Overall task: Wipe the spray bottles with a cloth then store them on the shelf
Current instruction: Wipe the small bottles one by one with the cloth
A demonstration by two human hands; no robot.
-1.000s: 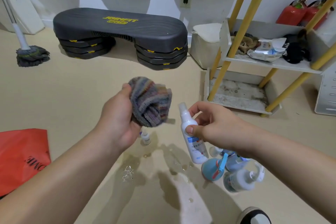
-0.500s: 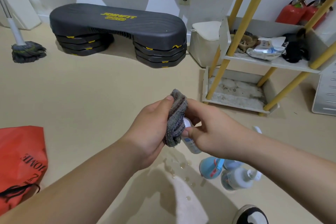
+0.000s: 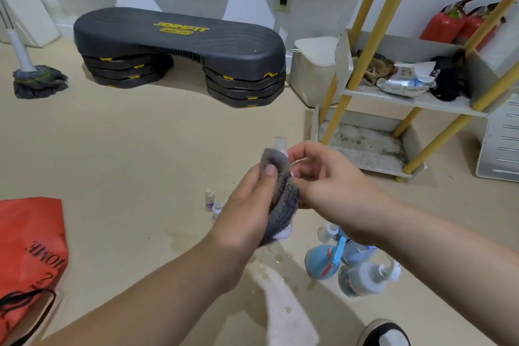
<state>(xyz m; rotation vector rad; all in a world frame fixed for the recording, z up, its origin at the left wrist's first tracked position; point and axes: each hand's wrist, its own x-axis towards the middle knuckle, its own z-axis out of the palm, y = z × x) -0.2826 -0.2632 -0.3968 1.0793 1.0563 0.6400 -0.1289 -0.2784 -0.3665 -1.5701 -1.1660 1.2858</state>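
My left hand grips a grey cloth wrapped around a small white spray bottle. Only the bottle's cap above the cloth and its base below show. My right hand holds the bottle's upper part from the right, fingers curled against the cloth. On the floor below stand a blue trigger spray bottle, a white pump bottle and two tiny bottles. The yellow-legged white shelf stands at the right.
A black step platform sits at the back, a mop at the far left, a red bag at the near left. Water drops wet the floor under my hands. Rags and wipes lie on the shelf's middle tier. My shoe shows bottom right.
My left hand brought the cloth onto the bottle held in my right hand and wrapped it. The cloth now covers most of the bottle's body.
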